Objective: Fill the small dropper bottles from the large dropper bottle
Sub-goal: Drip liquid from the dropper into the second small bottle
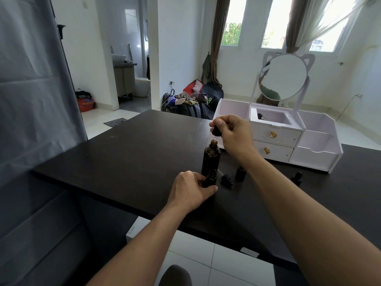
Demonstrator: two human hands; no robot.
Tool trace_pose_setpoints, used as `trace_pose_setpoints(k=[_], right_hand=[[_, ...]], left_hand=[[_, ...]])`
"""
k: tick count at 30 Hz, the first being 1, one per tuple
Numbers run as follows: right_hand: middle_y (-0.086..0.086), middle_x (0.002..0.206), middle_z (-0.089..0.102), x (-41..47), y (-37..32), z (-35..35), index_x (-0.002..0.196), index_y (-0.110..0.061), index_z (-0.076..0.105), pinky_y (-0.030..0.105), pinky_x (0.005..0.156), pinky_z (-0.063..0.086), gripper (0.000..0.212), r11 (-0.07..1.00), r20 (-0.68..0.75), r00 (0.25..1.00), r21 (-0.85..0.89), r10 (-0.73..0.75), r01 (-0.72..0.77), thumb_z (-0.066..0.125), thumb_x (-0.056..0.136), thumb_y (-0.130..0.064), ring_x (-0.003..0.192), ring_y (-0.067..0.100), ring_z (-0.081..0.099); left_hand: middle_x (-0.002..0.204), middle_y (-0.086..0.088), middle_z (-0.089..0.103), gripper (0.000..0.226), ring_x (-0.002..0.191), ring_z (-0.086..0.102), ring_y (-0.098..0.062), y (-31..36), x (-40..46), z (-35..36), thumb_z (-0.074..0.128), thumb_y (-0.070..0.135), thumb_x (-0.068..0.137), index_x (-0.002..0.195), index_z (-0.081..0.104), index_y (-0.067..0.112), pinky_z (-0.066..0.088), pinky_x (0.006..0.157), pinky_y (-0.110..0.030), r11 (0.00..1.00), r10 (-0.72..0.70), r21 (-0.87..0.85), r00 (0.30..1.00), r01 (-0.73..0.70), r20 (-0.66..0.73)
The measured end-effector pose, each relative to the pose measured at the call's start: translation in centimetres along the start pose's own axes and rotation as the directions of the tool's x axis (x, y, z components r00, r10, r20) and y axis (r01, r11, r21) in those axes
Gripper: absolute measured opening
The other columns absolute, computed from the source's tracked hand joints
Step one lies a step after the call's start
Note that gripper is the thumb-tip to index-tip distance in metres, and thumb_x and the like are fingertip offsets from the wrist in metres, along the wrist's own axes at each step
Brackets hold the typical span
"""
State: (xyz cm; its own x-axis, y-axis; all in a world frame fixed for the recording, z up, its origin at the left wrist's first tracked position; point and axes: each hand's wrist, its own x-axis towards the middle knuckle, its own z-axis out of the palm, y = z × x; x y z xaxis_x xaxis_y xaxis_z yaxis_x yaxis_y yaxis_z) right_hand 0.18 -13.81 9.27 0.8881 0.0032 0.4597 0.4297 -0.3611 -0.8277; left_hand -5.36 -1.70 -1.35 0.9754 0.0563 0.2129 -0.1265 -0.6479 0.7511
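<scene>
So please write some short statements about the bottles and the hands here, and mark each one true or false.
1. The left hand grips the base of the large dropper bottle. True.
2. The large bottle lies on its side. False: it stands upright.
3. The right hand holds the dropper cap above the bottle's open neck. True.
4. The organizer is black. False: it is white, on the dark table.

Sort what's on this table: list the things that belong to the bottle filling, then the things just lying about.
For the job:
large bottle, held by left hand
its dropper, in right hand
open small bottle
loose small dropper
capped small bottle

Lying about:
white organizer
round mirror
</scene>
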Motion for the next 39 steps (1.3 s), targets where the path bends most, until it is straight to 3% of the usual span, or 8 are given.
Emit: trace_pose_setpoints(k=[4, 8, 12, 15, 19, 25, 32, 39], right_hand=[[0.001, 0.084, 0.072, 0.4, -1.5, -1.1, 0.096, -0.009, 0.070, 0.040, 0.090, 0.057, 0.016, 0.999, -0.046, 0.998, 0.030, -0.037, 0.039, 0.057, 0.098, -0.018, 0.080, 0.012, 0.071], [-0.001, 0.087, 0.074, 1.2, -3.4, -2.4, 0.101, -0.008, 0.070, 0.032, 0.083, 0.058, 0.017, 0.993, -0.122, 0.987, 0.043, -0.101, 0.107, 0.060, 0.096, -0.021, 0.082, 0.012, 0.072], [-0.004, 0.087, 0.074, 1.3, -4.9, -3.3, 0.093, -0.017, 0.069, 0.031, 0.080, 0.059, 0.010, 0.985, -0.193, 0.972, 0.081, -0.135, 0.153, 0.062, 0.095, -0.024, 0.081, 0.009, 0.073], [-0.003, 0.084, 0.074, 0.7, -4.7, -3.5, 0.091, -0.016, 0.069, 0.032, 0.079, 0.059, 0.011, 0.986, -0.162, 0.980, 0.096, -0.118, 0.134, 0.066, 0.092, -0.027, 0.078, 0.009, 0.073], [0.005, 0.082, 0.076, -0.7, -3.6, -3.2, 0.080, -0.020, 0.070, 0.045, 0.084, 0.059, 0.010, 0.987, -0.100, 0.991, 0.123, -0.091, 0.103, 0.071, 0.088, -0.026, 0.079, 0.020, 0.074], [0.002, 0.081, 0.074, -2.4, -2.4, -2.4, 0.083, -0.017, 0.067, 0.038, 0.080, 0.061, 0.008, 0.991, -0.047, 0.997, 0.113, -0.068, 0.073, 0.068, 0.091, -0.019, 0.074, 0.013, 0.074], [0.006, 0.086, 0.075, -2.8, -1.6, -1.9, 0.079, -0.026, 0.066, 0.045, 0.085, 0.059, 0.014, 0.994, -0.009, 0.998, 0.088, -0.064, 0.065, 0.066, 0.092, -0.020, 0.083, 0.020, 0.074], [0.006, 0.083, 0.075, -2.7, -0.6, -1.4, 0.082, -0.016, 0.070, 0.044, 0.085, 0.059, 0.014, 0.994, 0.003, 1.000, 0.105, -0.019, 0.018, 0.063, 0.094, -0.016, 0.080, 0.019, 0.074]], left_hand=[[0.078, 0.012, 0.062, 0.034, 0.072, 0.058, -0.002, 0.1, 0.0, 0.0, 0.073, 0.048, 0.078, 0.101, 0.074, 0.023, 0.048, 0.065, -0.019, 0.999, 0.010, 0.052, 1.000, -0.010, -0.003], [0.088, 0.009, 0.069, 0.033, 0.079, 0.062, -0.004, 0.2, 0.2, 0.0, 0.072, 0.049, 0.079, 0.101, 0.074, 0.024, 0.054, 0.075, -0.025, 0.997, -0.002, 0.077, 1.000, 0.000, 0.021], [0.083, 0.010, 0.069, 0.031, 0.074, 0.063, -0.003, 0.2, 0.2, -0.1, 0.072, 0.047, 0.079, 0.098, 0.075, 0.022, 0.054, 0.074, -0.025, 0.997, 0.018, 0.068, 0.999, -0.020, 0.031], [0.081, 0.010, 0.068, 0.030, 0.074, 0.063, -0.005, 0.2, 0.1, -0.1, 0.072, 0.045, 0.080, 0.098, 0.075, 0.021, 0.055, 0.075, -0.026, 0.998, 0.031, 0.055, 0.999, -0.033, 0.025], [0.080, 0.010, 0.067, 0.032, 0.073, 0.062, -0.005, 0.2, 0.1, -0.1, 0.072, 0.046, 0.080, 0.100, 0.074, 0.021, 0.054, 0.073, -0.024, 0.998, 0.024, 0.060, 0.999, -0.026, 0.032], [0.085, 0.009, 0.067, 0.034, 0.078, 0.061, -0.006, 0.4, 0.3, -0.1, 0.071, 0.047, 0.080, 0.104, 0.074, 0.022, 0.052, 0.074, -0.024, 0.996, 0.001, 0.087, 1.000, -0.004, 0.029], [0.091, 0.007, 0.068, 0.037, 0.080, 0.061, -0.006, 0.2, 0.1, -0.1, 0.073, 0.047, 0.080, 0.107, 0.073, 0.023, 0.052, 0.074, -0.024, 0.996, -0.003, 0.093, 1.000, 0.001, 0.013], [0.090, 0.006, 0.071, 0.036, 0.081, 0.063, -0.007, 0.1, 0.1, -0.1, 0.073, 0.048, 0.079, 0.105, 0.074, 0.022, 0.056, 0.077, -0.028, 0.996, 0.014, 0.089, 1.000, -0.015, 0.013]])
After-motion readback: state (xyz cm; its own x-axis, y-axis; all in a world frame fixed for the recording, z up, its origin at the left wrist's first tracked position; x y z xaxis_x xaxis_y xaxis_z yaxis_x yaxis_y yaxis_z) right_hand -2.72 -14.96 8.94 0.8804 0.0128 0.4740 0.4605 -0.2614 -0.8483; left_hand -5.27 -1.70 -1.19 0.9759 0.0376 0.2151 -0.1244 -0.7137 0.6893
